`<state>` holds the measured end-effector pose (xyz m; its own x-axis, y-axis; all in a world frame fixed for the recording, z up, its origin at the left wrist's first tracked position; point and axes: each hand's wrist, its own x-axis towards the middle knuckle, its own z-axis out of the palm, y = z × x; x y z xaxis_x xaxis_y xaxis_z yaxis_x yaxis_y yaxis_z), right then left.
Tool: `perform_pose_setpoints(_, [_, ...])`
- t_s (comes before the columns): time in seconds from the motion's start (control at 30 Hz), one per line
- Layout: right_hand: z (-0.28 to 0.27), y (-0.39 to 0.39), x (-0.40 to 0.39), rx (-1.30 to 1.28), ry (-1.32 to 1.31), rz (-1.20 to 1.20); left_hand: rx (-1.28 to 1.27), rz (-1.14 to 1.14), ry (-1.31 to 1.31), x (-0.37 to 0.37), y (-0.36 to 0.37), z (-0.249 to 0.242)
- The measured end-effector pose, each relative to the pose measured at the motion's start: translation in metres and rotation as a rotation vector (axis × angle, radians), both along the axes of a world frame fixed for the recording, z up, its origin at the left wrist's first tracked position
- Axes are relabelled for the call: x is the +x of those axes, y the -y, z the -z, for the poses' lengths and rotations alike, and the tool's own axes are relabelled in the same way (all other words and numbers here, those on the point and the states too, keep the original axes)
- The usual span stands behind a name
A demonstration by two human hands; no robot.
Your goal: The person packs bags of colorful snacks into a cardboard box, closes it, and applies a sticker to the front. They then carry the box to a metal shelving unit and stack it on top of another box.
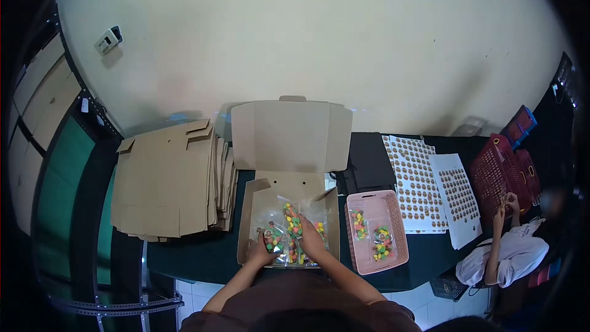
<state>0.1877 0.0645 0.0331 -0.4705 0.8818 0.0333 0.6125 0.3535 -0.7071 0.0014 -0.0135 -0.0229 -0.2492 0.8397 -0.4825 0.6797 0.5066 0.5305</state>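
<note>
In front of me an opened cardboard box [292, 136] stands on the table, its lid raised toward the wall. Several clear bags of colourful candy [299, 257] lie inside it. My left hand [261, 253] reaches into the box's left side, its fingers closed on a candy bag [272, 240]. On the other side, my right hand [311, 241] grips another candy bag [293, 218], which is tilted upright near the middle of the box. Both hands partly cover the bags beneath them. Just right of the box, a pink basket [402, 233] holds two more candy bags [382, 243].
Flattened cardboard boxes [153, 184] are stacked at left. Sheets of round stickers [418, 184] lie right of the pink basket, beside a black flat item [372, 160]. Farther right are dark red baskets [491, 166] and a seated person [507, 252] with both hands raised.
</note>
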Motion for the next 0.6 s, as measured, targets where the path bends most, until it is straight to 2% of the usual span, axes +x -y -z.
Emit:
perform_pose_setpoints(0.07, [0.000,0.000,0.000,0.008,-0.021,-0.007,-0.078,0.006,-0.139,0.009,0.000,-0.034])
perform_pose_setpoints(0.2, [0.000,0.000,0.000,0.007,-0.016,-0.006,-0.050,-0.039,-0.016,-0.001,-0.004,-0.006])
perform_pose_setpoints(0.27, [-0.002,-0.001,0.002,-0.001,-0.018,-0.002,0.348,-0.084,0.190,-0.006,0.002,0.030])
perform_pose_setpoints(0.3, [-0.002,-0.001,0.003,-0.008,-0.012,0.004,0.348,-0.082,0.190,-0.006,0.001,0.026])
perform_pose_setpoints(0.37, [0.000,-0.001,0.002,-0.019,-0.007,0.007,0.175,-0.066,0.242,-0.006,-0.001,0.018])
perform_pose_setpoints(0.47, [0.005,-0.001,0.003,-0.018,-0.023,0.032,0.205,-0.013,0.166,-0.007,-0.003,0.019])
perform_pose_setpoints(0.6, [-0.008,0.000,0.004,-0.078,0.021,0.039,0.091,-0.042,0.110,0.000,-0.005,-0.020])
